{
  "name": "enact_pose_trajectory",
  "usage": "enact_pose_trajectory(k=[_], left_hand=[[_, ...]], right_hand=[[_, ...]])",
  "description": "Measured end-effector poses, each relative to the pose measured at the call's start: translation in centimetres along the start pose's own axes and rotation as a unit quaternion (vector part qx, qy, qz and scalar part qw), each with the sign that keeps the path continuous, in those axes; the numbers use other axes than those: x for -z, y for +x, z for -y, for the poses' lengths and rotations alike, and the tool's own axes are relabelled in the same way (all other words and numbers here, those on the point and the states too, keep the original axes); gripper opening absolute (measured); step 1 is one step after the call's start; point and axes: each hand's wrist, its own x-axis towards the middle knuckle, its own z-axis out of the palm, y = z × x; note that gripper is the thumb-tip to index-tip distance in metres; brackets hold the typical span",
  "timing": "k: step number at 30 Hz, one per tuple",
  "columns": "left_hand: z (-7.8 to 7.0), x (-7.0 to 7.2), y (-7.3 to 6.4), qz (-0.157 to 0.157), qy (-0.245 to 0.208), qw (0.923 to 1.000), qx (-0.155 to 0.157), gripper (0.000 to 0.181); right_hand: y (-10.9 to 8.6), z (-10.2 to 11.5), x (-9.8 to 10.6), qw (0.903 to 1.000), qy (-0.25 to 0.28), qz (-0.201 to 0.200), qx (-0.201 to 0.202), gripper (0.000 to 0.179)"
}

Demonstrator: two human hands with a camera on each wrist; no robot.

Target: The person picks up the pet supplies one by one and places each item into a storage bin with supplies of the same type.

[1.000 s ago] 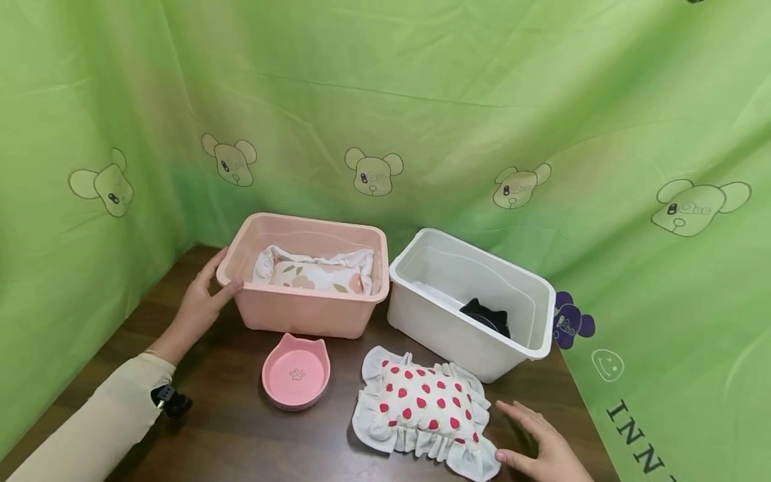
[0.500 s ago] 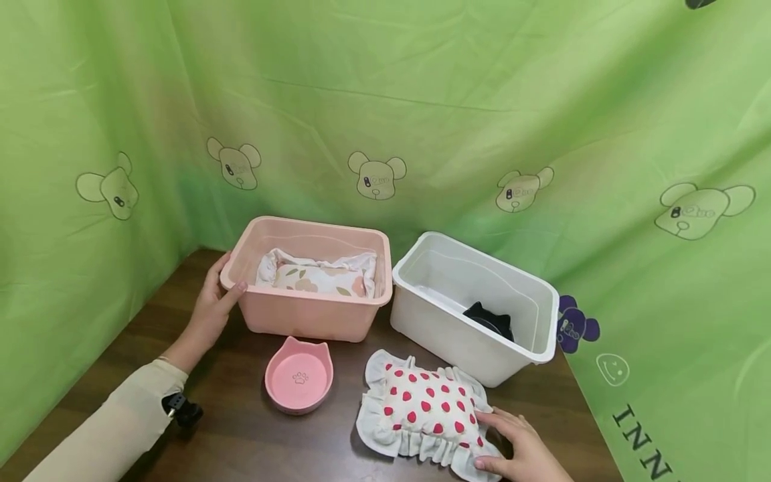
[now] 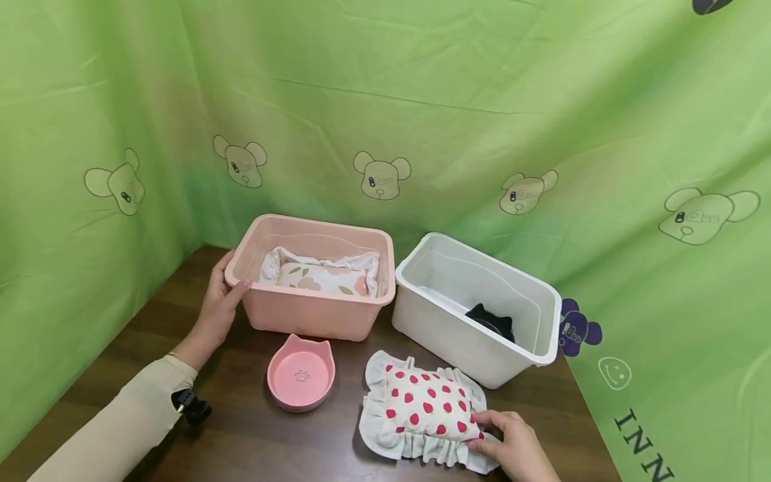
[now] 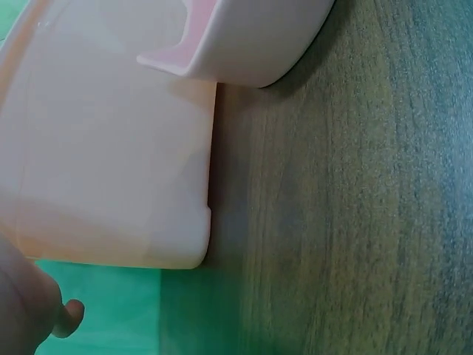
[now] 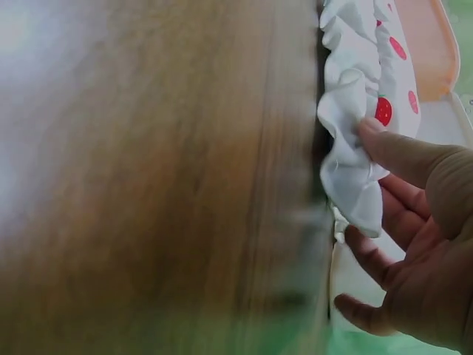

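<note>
And there it was, front and centre-right on the dark wooden table (image 3: 253, 442): the strawberry pillow (image 3: 424, 405), plump and white, dotted all over with red strawberries, a wide pale frill rippling round its edge! It lay flat, a little askew, and the right hand (image 3: 515, 442) had its near right corner, thumb and fingers narrowed in a pinch on the frill and the padding beside it. The right wrist view showed the thumb on one side of the frill and fingers behind, the lower fingers spread loose.

Over on the far left, the left hand (image 3: 219, 308) gripped the end of the pink bin (image 3: 313, 314), thumb over the front rim, fingers along the side. Inside that bin, a floral cushion (image 3: 322, 278) with a white ruffle!

Close behind the pillow, the white bin (image 3: 452, 335) stood angled, its front wall hiding part of a black cat-eared dish (image 3: 490, 321). Left of the pillow and well apart from it, the pink cat-eared bowl (image 3: 301, 375) sat before the pink bin, a paw print in its middle. Green cloth (image 3: 452, 80) with bear heads walled in the back and sides.
</note>
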Motion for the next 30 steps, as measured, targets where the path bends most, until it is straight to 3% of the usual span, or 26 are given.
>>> enact_pose_trajectory(k=[3,7,15,22,30], left_hand=[[0.0,-0.1,0.0,-0.001,-0.002,1.0,0.005,0.067],[0.1,-0.2,0.0,-0.003,-0.003,1.0,0.005,0.067],[0.1,-0.1,-0.1,-0.005,0.0,1.0,0.004,0.067],[-0.1,0.0,-0.2,-0.011,0.002,0.9999,0.006,0.067],[-0.1,-0.1,-0.3,-0.009,0.009,0.9999,0.009,0.066]], right_hand=[[0.0,0.3,-0.1,0.9996,0.004,-0.005,-0.026,0.029],[0.0,0.5,-0.3,0.9982,0.037,-0.04,-0.026,0.023],[0.2,1.2,-0.1,0.9829,0.118,-0.133,0.048,0.025],[0.5,2.4,1.0,0.9752,0.149,-0.144,0.078,0.027],[0.7,4.1,3.2,0.9702,0.135,-0.16,0.122,0.027]])
